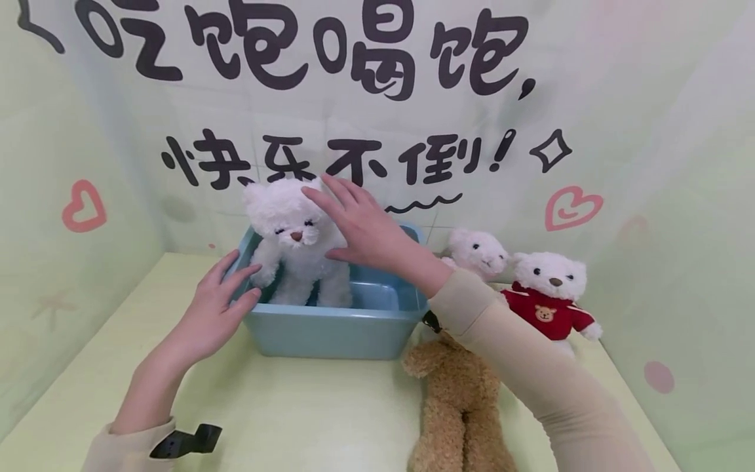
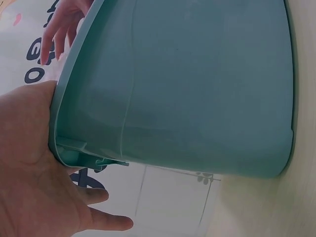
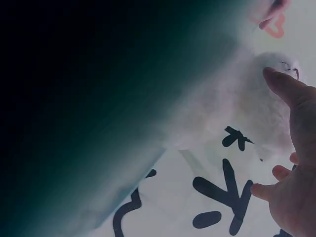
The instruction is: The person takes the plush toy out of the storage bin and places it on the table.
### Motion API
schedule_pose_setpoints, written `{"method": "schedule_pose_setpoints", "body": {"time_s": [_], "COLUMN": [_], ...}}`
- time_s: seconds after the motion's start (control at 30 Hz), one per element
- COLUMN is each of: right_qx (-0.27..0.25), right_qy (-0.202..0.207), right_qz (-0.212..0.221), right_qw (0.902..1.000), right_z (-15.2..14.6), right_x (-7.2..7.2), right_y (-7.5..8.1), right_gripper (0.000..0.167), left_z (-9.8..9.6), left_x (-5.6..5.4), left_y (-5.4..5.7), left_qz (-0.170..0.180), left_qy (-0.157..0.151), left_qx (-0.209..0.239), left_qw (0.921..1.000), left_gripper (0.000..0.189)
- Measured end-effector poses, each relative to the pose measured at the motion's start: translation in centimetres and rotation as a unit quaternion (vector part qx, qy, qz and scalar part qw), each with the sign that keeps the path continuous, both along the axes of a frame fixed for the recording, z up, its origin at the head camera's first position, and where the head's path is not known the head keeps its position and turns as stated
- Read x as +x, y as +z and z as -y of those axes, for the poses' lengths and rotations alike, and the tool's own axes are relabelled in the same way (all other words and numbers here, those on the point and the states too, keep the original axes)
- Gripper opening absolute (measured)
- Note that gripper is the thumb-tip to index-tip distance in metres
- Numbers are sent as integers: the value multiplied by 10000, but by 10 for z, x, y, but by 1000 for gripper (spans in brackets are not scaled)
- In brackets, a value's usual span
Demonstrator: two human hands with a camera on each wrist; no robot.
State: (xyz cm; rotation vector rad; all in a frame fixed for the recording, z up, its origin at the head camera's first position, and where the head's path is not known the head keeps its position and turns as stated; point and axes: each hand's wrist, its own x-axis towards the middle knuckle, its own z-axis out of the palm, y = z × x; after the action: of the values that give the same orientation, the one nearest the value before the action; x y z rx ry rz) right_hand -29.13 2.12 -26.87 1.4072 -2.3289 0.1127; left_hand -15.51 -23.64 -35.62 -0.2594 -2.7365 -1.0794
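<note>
A white plush bear [image 1: 295,223] sits upright in the left part of a blue plastic basin [image 1: 330,334]. My left hand [image 1: 215,308] lies against the basin's left rim with fingers extended. In the left wrist view, the palm of that left hand [image 2: 39,168] meets the rim of the basin [image 2: 197,89]. Beside the bear's head is my right hand [image 1: 368,229], fingers spread and mostly straight; whether they touch the fur, I cannot tell. The right wrist view shows this hand [image 3: 296,158] near the blurred white bear [image 3: 264,111], the basin filling much of the frame.
Right of the basin lies a brown plush toy [image 1: 463,400], its upper end hidden behind my right forearm. Farther right are a white plush toy [image 1: 476,252] and a white bear in a red sweater [image 1: 548,295]. A printed backdrop [image 1: 377,118] stands behind the table [image 1: 307,406].
</note>
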Motion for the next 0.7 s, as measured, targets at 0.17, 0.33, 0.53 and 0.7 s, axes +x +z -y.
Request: {"method": "schedule_pose_setpoints", "body": {"time_s": [0.17,0.33,0.53,0.7], "right_qx": [407,727,1064,1230], "right_qy": [-169,-262,-283,-198], "right_qz": [-193,-178,-51,-128], "right_qw": [9988,9969,9939,9921], "right_z": [10,15,24,36], "right_x": [5,8,6,4], "right_y": [2,12,23,24], "right_gripper": [104,102,98,97], "left_z": [0,0,1,0], "left_x": [1,-1,0,0], "left_y": [-1,0,2,2], "left_qz": [-25,54,123,216], "left_qy": [-1,-23,-33,-43], "left_qx": [-20,-16,-72,-51], "left_qw": [10000,10000,9999,9997], "left_gripper": [51,51,49,47]}}
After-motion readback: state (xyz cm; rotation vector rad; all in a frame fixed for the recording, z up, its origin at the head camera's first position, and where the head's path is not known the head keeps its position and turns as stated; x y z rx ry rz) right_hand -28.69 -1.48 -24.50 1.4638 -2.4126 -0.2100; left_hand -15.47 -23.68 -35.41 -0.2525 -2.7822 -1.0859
